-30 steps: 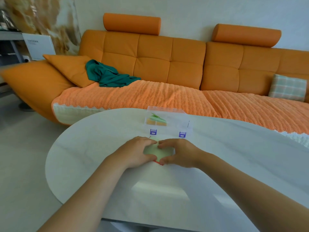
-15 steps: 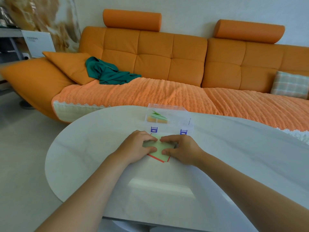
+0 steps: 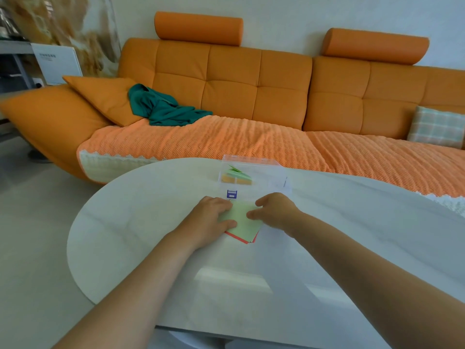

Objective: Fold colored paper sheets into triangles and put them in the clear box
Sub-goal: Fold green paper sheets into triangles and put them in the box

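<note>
A light green paper sheet (image 3: 242, 222) lies on top of a small stack on the white table (image 3: 151, 222), with a red sheet's edge (image 3: 239, 238) showing beneath it. My left hand (image 3: 208, 222) rests on the sheet's left side, thumb pressing it down. My right hand (image 3: 275, 210) has curled fingers and pinches the sheet's right edge. Just beyond the hands stands the clear box (image 3: 261, 172) with a blue latch (image 3: 232, 194). Inside it lie folded green and orange paper triangles (image 3: 236, 175).
An orange sofa (image 3: 251, 91) with a ribbed cover runs behind the table. On it lie a teal cloth (image 3: 166, 109) and a checked cushion (image 3: 435, 127). The table's rounded edge (image 3: 75, 248) curves at my left, with floor beyond.
My hands have drawn apart, the right one shifting right, so more of the green sheet shows. The view has tilted slightly.
</note>
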A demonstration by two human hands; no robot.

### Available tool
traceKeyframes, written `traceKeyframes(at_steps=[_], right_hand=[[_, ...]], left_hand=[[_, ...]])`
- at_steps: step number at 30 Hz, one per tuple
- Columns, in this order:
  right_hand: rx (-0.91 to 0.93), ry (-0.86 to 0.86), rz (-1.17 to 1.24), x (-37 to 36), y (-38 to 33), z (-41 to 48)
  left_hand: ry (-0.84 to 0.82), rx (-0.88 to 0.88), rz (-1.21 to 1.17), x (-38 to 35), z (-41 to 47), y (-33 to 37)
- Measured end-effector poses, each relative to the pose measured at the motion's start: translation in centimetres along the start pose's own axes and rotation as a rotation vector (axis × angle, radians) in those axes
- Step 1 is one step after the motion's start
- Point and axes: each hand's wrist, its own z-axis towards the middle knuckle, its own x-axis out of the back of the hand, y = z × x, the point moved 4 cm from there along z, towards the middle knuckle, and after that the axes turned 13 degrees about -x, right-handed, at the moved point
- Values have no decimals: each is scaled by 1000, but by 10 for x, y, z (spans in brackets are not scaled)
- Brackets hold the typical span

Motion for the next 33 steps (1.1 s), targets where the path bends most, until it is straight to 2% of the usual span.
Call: traceKeyframes(at_steps=[2, 3, 7, 13, 18, 22, 25, 29, 33], right_hand=[[23, 62, -276, -5, -4, -8], [26, 71, -307, -7, -4, -10], [49, 45, -72, -11, -2, -11], [-63, -100, 211, 0, 3, -10], [-59, -80, 412, 9, 11, -6], [21, 56, 356, 12, 15, -8], [88, 140, 270, 15, 14, -11], [133, 168, 177, 16, 14, -13], [187, 216, 24, 14, 16, -13]], left_hand=[[-17, -24, 42, -2, -1, 2], [-9, -28, 48, -2, -2, 2], [27, -6, 36, -4, -2, 2], [-25, 3, 49, -10, -6, 1], [1, 6, 16, -6, -6, 3], [40, 33, -105, -1, -5, 5], [178, 85, -235, 7, -2, 8], [322, 180, -256, 17, 0, 8], [291, 214, -259, 17, 1, 7]])
